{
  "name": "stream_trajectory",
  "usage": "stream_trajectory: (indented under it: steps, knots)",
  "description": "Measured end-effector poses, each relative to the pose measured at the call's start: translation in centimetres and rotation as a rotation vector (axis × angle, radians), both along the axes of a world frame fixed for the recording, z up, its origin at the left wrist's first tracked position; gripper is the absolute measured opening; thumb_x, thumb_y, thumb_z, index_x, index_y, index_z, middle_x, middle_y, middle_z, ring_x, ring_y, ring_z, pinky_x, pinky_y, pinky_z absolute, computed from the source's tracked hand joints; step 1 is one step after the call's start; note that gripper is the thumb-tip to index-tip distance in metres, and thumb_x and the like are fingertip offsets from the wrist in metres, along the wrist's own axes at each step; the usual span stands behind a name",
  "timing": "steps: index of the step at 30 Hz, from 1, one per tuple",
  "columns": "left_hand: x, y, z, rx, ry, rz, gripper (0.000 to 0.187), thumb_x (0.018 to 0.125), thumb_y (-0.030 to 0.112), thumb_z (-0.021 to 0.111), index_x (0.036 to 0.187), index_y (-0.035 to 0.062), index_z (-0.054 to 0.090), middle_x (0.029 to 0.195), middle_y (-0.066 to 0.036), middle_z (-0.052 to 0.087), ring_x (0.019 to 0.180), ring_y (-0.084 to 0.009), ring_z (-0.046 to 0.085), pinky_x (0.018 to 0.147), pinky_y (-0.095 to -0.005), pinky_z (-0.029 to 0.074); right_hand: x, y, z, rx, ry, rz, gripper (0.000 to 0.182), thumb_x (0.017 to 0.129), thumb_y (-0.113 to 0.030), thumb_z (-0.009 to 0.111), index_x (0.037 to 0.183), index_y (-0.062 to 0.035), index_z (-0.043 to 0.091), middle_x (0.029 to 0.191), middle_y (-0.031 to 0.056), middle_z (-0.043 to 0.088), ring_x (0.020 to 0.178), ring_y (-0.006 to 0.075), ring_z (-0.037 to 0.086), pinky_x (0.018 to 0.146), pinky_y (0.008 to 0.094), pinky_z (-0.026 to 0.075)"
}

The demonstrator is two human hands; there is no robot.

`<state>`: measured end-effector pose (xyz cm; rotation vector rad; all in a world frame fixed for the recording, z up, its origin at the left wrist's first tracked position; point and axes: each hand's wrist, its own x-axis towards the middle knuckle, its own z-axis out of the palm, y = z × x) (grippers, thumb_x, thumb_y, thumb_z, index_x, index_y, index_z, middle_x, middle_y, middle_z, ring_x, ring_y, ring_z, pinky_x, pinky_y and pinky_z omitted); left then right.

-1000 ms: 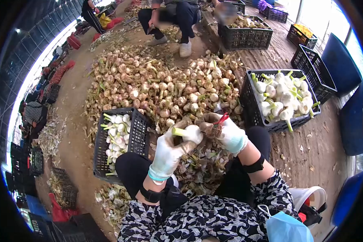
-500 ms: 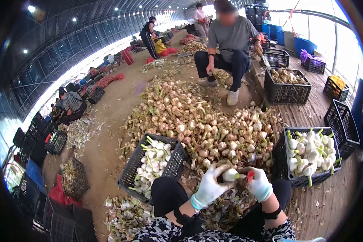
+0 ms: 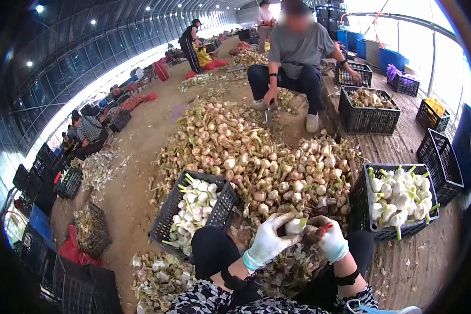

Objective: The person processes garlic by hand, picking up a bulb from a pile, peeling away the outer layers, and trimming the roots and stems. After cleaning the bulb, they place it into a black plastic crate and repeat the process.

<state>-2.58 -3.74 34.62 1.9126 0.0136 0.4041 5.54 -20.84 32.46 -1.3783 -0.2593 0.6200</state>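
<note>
My left hand (image 3: 269, 239), in a white glove, is closed around a garlic bulb (image 3: 295, 226) with a short green stem pointing right. Close beside it my right hand (image 3: 329, 238), gloved too, has its fingers pressed together near the stem, with something small and red at the fingertips; what it grips is too small to name. A large heap of untrimmed brownish garlic (image 3: 267, 162) lies just beyond both hands. White, cleaned bulbs fill part of a black crate (image 3: 224, 209) on the left and a fuller black crate (image 3: 362, 212) on the right. Peeled skins (image 3: 293, 267) lie below my hands.
A person in a grey shirt (image 3: 303, 47) sits across the heap, holding a blade-like tool (image 3: 267, 116) in one hand. Another black crate (image 3: 369, 120) with garlic stands at the right. More workers and crates (image 3: 91, 235) are at the left and back.
The seated person's arm has swung from a crate edge out over the crate behind, and the other hand's tool now points down. My hands keep the bulb between them, barely moved.
</note>
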Motion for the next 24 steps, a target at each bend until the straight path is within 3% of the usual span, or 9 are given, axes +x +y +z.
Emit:
stream_trajectory:
  steps: [4, 7, 8, 10, 12, 15, 18, 20, 24]
  knots:
    - [-0.1, -0.1, 0.4, -0.024, 0.022, -0.007, 0.057, 0.067, 0.009, 0.080, 0.117, -0.0044, 0.057, 0.108, -0.013, 0.059, 0.100, -0.0183, 0.058, 0.089, -0.0292, 0.045, 0.2, -0.2, -1.3, -0.196, -0.462, -0.027, 0.017, 0.076, -0.007, 0.068, 0.090, 0.0017, 0.064, 0.075, 0.0116, 0.064, 0.068, 0.0186, 0.061, 0.065, 0.0300, 0.049]
    - [0.1, -0.4, 0.4, -0.004, -0.010, 0.053, 0.053, 0.068, 0.007, 0.078, 0.115, -0.0046, 0.058, 0.108, -0.013, 0.060, 0.101, -0.0189, 0.059, 0.091, -0.0304, 0.047, -0.4, 0.7, 0.4, -0.378, -0.801, -0.156, 0.013, 0.076, -0.004, 0.062, 0.089, 0.0003, 0.062, 0.079, 0.0204, 0.063, 0.072, 0.0351, 0.063, 0.064, 0.0367, 0.049]
    - [0.2, -0.3, 1.0, -0.008, -0.012, 0.049, 0.046, 0.070, 0.007, 0.077, 0.110, -0.0052, 0.059, 0.105, -0.012, 0.062, 0.094, -0.0180, 0.061, 0.087, -0.0292, 0.048, -0.4, 1.1, 0.6, -0.292, -0.770, -0.177, 0.009, 0.074, 0.001, 0.058, 0.083, 0.0009, 0.058, 0.069, 0.0184, 0.059, 0.062, 0.0233, 0.058, 0.059, 0.0336, 0.046]
    - [0.3, 0.4, 1.0, -0.400, 0.118, -0.058, 0.045, 0.073, 0.003, 0.072, 0.115, -0.0053, 0.057, 0.107, -0.009, 0.062, 0.093, -0.0160, 0.060, 0.085, -0.0285, 0.048, 0.8, 1.4, -0.6, -0.257, -0.821, -0.191, 0.009, 0.072, 0.001, 0.058, 0.080, 0.0019, 0.054, 0.067, 0.0182, 0.054, 0.061, 0.0236, 0.053, 0.055, 0.0347, 0.042]
    - [0.3, 0.6, 1.3, -0.617, 0.187, -0.147, 0.046, 0.075, 0.003, 0.068, 0.119, -0.0052, 0.054, 0.105, -0.009, 0.062, 0.093, -0.0146, 0.060, 0.086, -0.0272, 0.048, 1.7, 1.4, -1.4, -0.157, -0.579, -0.124, 0.012, 0.085, -0.010, 0.059, 0.091, 0.0006, 0.059, 0.072, 0.0078, 0.061, 0.064, 0.0188, 0.058, 0.057, 0.0299, 0.046]
    - [0.6, 0.8, 0.6, -0.782, 0.162, -0.179, 0.049, 0.080, 0.002, 0.058, 0.126, -0.0061, 0.046, 0.105, -0.008, 0.061, 0.091, -0.0128, 0.058, 0.084, -0.0236, 0.045, 1.1, 0.5, -0.8, 0.073, -0.121, 0.039, 0.030, 0.089, -0.019, 0.060, 0.110, 0.0008, 0.050, 0.076, 0.0064, 0.062, 0.059, 0.0151, 0.060, 0.052, 0.0269, 0.050]
    - [0.9, 0.0, 0.0, -0.821, 0.135, -0.141, 0.048, 0.081, 0.001, 0.054, 0.128, -0.0068, 0.045, 0.106, -0.007, 0.059, 0.091, -0.0124, 0.057, 0.082, -0.0230, 0.044, -0.4, 1.6, 2.5, 0.242, 0.135, 0.052, 0.018, 0.086, -0.007, 0.058, 0.103, -0.0015, 0.054, 0.081, 0.0026, 0.058, 0.072, 0.0096, 0.053, 0.066, 0.0246, 0.045]
    - [1.0, 0.0, -0.6, -0.877, 0.140, -0.150, 0.043, 0.083, 0.000, 0.049, 0.125, -0.0084, 0.045, 0.108, -0.010, 0.059, 0.095, -0.0154, 0.058, 0.085, -0.0262, 0.046, -0.2, 2.9, -0.6, 0.007, -0.645, -0.042, 0.022, 0.084, -0.012, 0.063, 0.099, -0.0010, 0.050, 0.079, 0.0032, 0.058, 0.068, 0.0140, 0.060, 0.057, 0.0273, 0.048]
    - [1.1, 0.5, -0.5, -1.221, 0.128, -0.178, 0.035, 0.086, 0.013, 0.049, 0.114, -0.0083, 0.050, 0.101, -0.019, 0.061, 0.096, -0.0278, 0.060, 0.088, -0.0388, 0.048, 1.2, 1.9, -1.5, 0.391, 0.020, -0.085, 0.019, 0.086, -0.012, 0.061, 0.098, -0.0027, 0.051, 0.081, 0.0034, 0.059, 0.070, 0.0147, 0.060, 0.057, 0.0265, 0.048]
